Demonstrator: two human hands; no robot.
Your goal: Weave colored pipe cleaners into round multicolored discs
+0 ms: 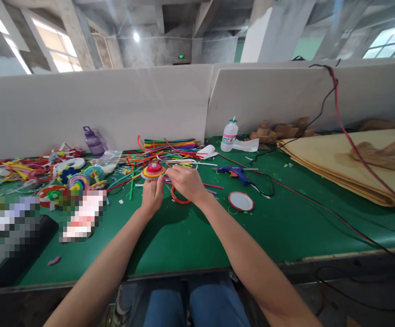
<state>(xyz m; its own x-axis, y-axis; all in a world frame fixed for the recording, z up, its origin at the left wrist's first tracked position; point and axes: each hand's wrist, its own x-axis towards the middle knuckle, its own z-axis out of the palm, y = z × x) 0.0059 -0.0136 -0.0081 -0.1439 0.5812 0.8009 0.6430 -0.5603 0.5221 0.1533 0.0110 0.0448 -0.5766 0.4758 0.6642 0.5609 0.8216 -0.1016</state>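
Note:
My left hand holds up a small round disc of coiled pipe cleaners, red in the middle with yellow and orange rings. My right hand is beside it, fingers pinched on a thin pipe cleaner strand at the disc's right edge. A red pipe cleaner loop lies on the green table under my right hand. A heap of coloured pipe cleaners lies just behind both hands.
A blue glue gun and a red-rimmed white lid lie to the right. A white bottle stands by the white partition. Finished coiled pieces and a purple bottle are left. Tan sheets and cables fill the right.

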